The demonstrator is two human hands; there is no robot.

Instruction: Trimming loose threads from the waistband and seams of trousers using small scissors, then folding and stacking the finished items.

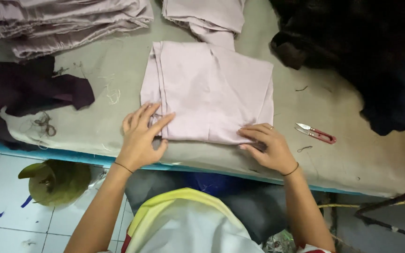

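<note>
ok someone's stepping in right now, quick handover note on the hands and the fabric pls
Left hand: flat on the near left corner of the folded pale pink cloth, fingers spread, gripping nothing.
Right hand: fingertips pressing the near right edge of the same cloth.
The cloth lies folded on the grey-green table, near its front edge. A stack of folded pink pieces sits far left, and another pink piece lies just behind the cloth.
Red thread snips lie to the right of the right hand, untouched. Dark fabric is heaped far right, and a dark purple scrap lies at left.
Done: cloth folded. Left: not yet on a stack.
</note>
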